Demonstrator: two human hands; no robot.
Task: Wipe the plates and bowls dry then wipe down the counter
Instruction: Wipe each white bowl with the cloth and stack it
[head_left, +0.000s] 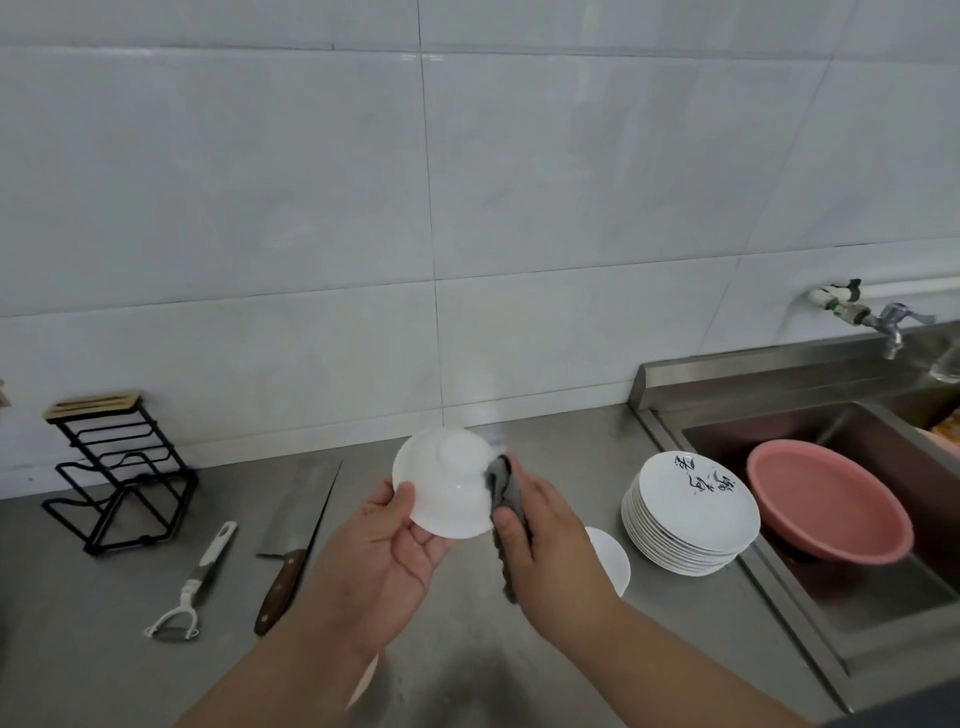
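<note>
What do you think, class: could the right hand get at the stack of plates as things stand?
Probably yes: the stack of plates sits close to the right of the right hand, nothing blocking, though that hand grips the grey cloth.

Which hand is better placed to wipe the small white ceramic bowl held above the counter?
Right, likely. The right hand grips the dark grey cloth against the side of the white ceramic bowl; the left hand is occupied holding that bowl by its rim.
</note>
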